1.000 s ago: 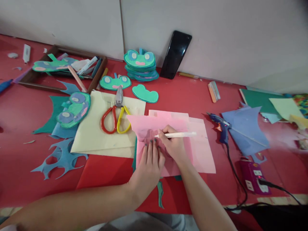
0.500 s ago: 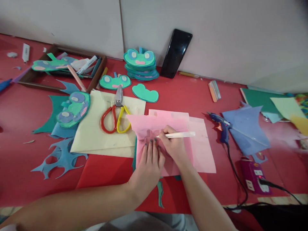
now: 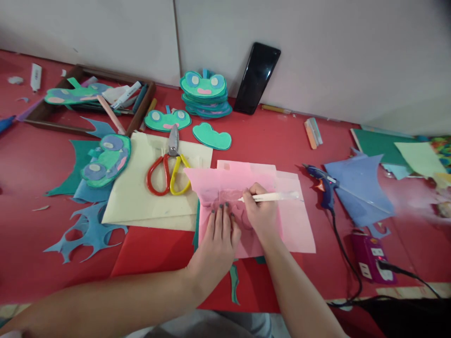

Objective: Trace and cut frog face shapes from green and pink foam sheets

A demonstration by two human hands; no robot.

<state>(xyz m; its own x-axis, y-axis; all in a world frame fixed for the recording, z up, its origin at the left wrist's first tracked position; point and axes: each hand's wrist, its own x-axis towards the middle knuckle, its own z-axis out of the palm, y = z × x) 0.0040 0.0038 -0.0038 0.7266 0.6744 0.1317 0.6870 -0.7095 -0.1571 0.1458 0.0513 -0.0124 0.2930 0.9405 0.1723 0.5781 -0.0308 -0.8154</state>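
Note:
My left hand (image 3: 219,239) lies flat, fingers together and stretched out, pressing down on a pink sheet (image 3: 296,225) in the middle of the red table (image 3: 35,159). My right hand (image 3: 260,212) sits just to its right, closed round a white pen (image 3: 273,196) whose tip touches the pink sheet near my left fingertips. The pen's shaft points to the right. A faint shape shows through the sheet under my left fingers.
Red-and-yellow scissors (image 3: 168,166) lie on a cream sheet (image 3: 141,202) to the left. Green frog cut-outs (image 3: 204,94) are stacked at the back beside a black phone (image 3: 257,77). A blue glue gun (image 3: 322,183) and purple power strip (image 3: 371,256) lie right. A wooden tray (image 3: 45,112) sits back left.
My right hand and the pen have slid a little to the right along the pink sheet. My left hand has stayed in place.

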